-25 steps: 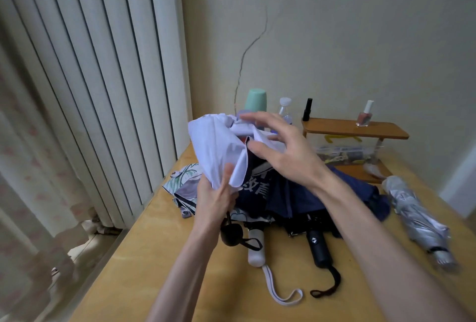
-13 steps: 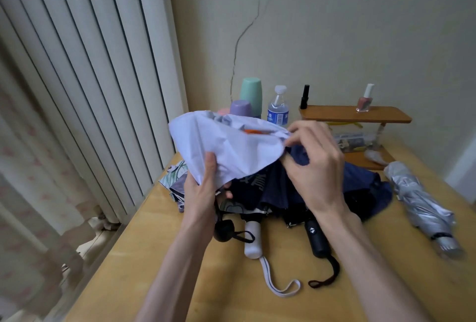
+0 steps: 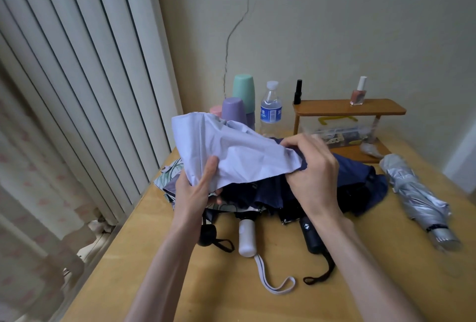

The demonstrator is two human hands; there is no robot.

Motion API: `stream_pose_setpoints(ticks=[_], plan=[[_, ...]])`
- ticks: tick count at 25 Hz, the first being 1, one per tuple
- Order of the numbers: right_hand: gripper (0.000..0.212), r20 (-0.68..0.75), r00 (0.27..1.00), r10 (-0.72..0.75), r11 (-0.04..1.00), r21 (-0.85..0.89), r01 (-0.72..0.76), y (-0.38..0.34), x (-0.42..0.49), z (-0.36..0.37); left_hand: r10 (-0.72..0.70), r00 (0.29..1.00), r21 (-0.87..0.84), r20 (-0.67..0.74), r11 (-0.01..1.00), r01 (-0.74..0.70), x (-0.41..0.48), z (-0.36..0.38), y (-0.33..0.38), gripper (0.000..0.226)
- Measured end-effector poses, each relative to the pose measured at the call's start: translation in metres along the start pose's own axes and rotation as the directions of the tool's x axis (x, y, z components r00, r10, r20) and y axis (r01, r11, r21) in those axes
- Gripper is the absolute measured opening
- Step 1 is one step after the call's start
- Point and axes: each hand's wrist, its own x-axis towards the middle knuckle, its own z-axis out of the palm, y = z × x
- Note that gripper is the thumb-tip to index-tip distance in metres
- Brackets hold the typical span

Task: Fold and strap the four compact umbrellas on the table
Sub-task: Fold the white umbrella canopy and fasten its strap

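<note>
On my feed, table (image 3: 257,303): lilac umbrella (image 3: 231,151) held up over the navy umbrella (image 3: 355,172) (toward the far edge). Silver umbrella (image 3: 414,193) lies by the right edge. Left hand (image 3: 195,193) pinches the lilac fabric, and right hand (image 3: 314,175) has its fingers clamped on the corner.

A: Figure 1, which parts are labelled?

B: Left hand (image 3: 195,193), right hand (image 3: 314,180); left forearm (image 3: 167,257), right forearm (image 3: 360,257).

A: Clothing?

B: Both forearms are bare along their whole visible length, slender, with fingers unadorned where seen.
</note>
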Motion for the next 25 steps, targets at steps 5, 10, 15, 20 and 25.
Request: stream_pose_setpoints(ticks=[5,10,15,20,25], plan=[[0.036,-0.080,0.974,0.212,0.977,0.044,-0.209,-0.0025,0.0022,-0.0004,0.003,1.000,0.004,-0.012,1.000,-0.003,0.0001,-0.0027,0.0043,0.034],[0.029,-0.019,0.998,-0.067,0.994,-0.087,0.065,-0.0008,0.0029,-0.0076,0.026,1.000,0.036,-0.016,0.999,-0.025,0.0023,-0.0058,0.0055,0.039],[0.036,-0.191,0.982,0.007,0.990,-0.138,-0.034,-0.0004,-0.0033,-0.0022,0.030,0.999,-0.022,-0.046,0.999,-0.031,0.0003,0.0020,0.0033,0.026],[0.022,-0.123,0.992,-0.004,0.990,-0.139,-0.013,0.0070,-0.0047,-0.0049,0.011,0.998,-0.059,-0.064,0.998,-0.015,0.0023,-0.0032,0.0071,0.029],[0.024,-0.196,0.980,-0.025,0.988,-0.155,-0.006,-0.0016,-0.0051,0.0013,-0.008,0.999,-0.016,-0.041,1.000,0.008,-0.0006,0.0008,0.0061,0.035]])
